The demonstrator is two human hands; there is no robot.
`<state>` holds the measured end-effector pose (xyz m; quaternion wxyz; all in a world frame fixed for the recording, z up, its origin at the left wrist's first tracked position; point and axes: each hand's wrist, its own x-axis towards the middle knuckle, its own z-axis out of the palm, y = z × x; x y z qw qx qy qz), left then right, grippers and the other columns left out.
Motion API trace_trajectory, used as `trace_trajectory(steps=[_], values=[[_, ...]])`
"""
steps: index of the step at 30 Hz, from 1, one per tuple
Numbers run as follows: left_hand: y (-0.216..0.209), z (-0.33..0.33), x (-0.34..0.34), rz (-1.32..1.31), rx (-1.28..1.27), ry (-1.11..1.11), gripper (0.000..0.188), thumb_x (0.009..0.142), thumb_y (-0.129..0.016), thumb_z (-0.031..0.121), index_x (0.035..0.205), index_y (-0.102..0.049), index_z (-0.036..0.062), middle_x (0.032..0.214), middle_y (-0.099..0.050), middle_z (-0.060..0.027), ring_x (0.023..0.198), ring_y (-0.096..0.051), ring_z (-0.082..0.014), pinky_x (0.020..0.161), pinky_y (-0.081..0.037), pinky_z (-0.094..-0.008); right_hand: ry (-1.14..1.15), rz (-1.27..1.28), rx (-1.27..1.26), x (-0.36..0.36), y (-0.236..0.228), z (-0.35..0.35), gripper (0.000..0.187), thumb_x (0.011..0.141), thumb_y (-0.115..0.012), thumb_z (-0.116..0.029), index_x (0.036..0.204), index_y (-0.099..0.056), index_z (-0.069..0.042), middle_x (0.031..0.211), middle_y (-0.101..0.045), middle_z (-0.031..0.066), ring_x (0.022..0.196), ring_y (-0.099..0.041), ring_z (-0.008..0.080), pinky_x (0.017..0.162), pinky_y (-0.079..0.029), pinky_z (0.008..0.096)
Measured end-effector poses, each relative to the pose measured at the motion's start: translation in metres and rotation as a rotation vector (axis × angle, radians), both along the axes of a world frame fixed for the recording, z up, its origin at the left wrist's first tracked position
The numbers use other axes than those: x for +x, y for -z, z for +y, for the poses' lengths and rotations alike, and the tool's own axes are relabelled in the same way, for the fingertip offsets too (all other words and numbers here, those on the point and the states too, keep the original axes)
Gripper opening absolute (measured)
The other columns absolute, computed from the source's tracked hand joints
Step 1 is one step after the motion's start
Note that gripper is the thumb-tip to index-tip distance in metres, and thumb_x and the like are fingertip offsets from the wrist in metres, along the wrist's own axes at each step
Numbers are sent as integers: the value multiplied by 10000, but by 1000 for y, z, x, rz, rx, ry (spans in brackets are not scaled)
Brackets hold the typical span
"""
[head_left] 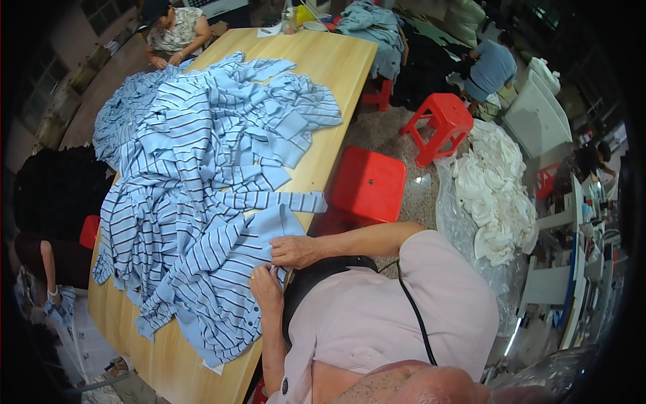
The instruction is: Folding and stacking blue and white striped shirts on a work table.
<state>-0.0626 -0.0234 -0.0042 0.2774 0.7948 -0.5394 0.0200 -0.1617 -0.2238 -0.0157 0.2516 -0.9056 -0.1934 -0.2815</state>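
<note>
A light blue knit garment point(232, 269) with dark stripes lies at the near edge of the wooden table, with small dark buttons along one border. My right hand point(294, 251) is closed on the plain blue edge of this garment, fingers bent. Just below it, my left hand point(267, 289), with a ring on one finger, pinches the same edge. The fingertips of both hands are close together, and what lies between them is too small to make out. A large heap of similar striped garments point(182, 128) spreads over the table beyond my hands.
The wooden table point(336, 60) runs away from me. Red stools point(369, 185) stand at its right side, near a pile of white cloth point(494, 192) on plastic. One person point(178, 34) works at the far end, another point(491, 67) bends at the back right. Someone's arm shows at left.
</note>
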Motion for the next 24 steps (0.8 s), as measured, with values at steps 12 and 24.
trace_trajectory(steps=[12,24], values=[[4,-1,-2,16,24,-6,143,1045,-652,154,1023,-600,22,970,-614,-169,919,-610,-403,809,-442,-508,62,-63,-3,-3,3,8,185,808,-741,-130,860,-578,-59,886,-530,106,892,-561,320,838,-498,432],[-3,-9,-10,58,54,-144,111,1006,-673,149,1012,-626,49,973,-643,-162,932,-631,-393,804,-431,-516,-22,46,31,-6,-4,-3,161,800,-698,-35,926,-598,-35,862,-534,127,913,-625,377,1119,-515,513]])
